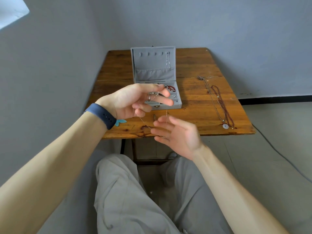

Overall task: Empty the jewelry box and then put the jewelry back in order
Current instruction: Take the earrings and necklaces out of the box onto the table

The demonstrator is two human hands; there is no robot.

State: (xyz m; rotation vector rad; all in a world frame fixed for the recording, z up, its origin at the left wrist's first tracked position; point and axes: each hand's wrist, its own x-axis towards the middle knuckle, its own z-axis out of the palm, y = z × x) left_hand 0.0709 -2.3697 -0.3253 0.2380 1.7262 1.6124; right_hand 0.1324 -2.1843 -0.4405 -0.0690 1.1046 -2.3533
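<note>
1. silver chain (145, 123) before the grey jewelry box (175, 106): left hand (135, 102) pinches it, right hand (175, 134) lies open under it.
2. two necklaces (217, 105) right of the box; one hanging chain (168, 60) in its lid (152, 65).

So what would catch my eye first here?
The two hands in the middle: the left hand pinches a thin chain that droops onto the open right hand. Behind them a grey box stands open on the wooden table, and two long necklaces lie to its right.
</note>
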